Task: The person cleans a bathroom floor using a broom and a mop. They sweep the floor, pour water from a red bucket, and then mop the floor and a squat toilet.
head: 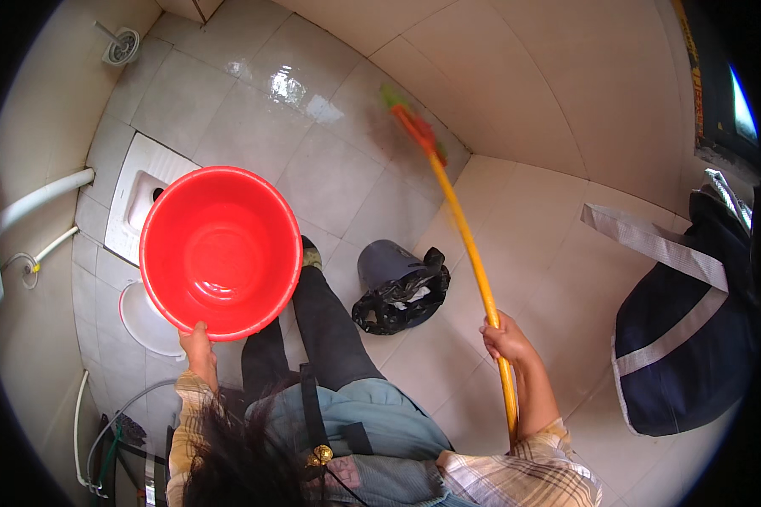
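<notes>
My left hand [199, 353] grips the near rim of a red plastic basin [221, 253], its thumb over the edge. The basin's inside faces up at me, with only a glare spot near the bottom. It hides part of a white squat toilet [127, 201] behind it. In my right hand [509, 342] is the yellow handle of a broom [466, 234]. The broom's orange and green head [415, 130] is blurred, near the foot of the wall at the upper right; whether it touches the floor I cannot tell.
Wet patches shine on the grey tiled floor [247, 142]. By my feet stands a bin [387, 260] with a black liner. A white basin [149, 317] lies left. Pipes [47, 196] run along the left wall; a dark blue bag [678, 355] is at right.
</notes>
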A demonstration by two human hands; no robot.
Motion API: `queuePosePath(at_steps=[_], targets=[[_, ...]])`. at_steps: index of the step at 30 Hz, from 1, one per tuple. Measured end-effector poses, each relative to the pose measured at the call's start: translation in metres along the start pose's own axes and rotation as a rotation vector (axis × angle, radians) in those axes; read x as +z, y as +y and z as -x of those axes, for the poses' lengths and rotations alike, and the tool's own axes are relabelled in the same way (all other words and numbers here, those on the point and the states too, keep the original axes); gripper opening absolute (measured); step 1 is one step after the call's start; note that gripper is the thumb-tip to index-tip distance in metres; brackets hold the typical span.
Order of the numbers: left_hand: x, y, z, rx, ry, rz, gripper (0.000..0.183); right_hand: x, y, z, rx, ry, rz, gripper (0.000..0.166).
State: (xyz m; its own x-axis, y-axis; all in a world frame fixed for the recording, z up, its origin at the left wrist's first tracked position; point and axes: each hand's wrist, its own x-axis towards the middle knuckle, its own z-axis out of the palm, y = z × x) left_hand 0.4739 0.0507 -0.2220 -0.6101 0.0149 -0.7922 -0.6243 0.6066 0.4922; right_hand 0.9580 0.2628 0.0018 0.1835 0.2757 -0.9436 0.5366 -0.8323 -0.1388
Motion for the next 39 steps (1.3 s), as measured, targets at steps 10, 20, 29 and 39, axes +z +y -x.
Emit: queuePosePath(at_steps=[10,20,29,39], targets=[[0.001,0.0,-0.013,0.024,-0.048,0.055,0.042,-0.011,-0.043,-0.119,-0.098,0.141,0.127,0.016],[-0.017,-0.013,-0.024,0.042,-0.031,0.046,0.045,-0.014,-0.072,-0.026,-0.134,0.15,0.126,0.014],[-0.028,-0.03,-0.035,0.068,-0.055,0.011,0.045,0.014,-0.061,-0.065,-0.12,0.04,0.24,0.012],[-0.028,-0.035,-0.033,0.065,-0.069,0.026,0.043,0.037,-0.035,-0.148,0.018,0.145,0.013,0.015]])
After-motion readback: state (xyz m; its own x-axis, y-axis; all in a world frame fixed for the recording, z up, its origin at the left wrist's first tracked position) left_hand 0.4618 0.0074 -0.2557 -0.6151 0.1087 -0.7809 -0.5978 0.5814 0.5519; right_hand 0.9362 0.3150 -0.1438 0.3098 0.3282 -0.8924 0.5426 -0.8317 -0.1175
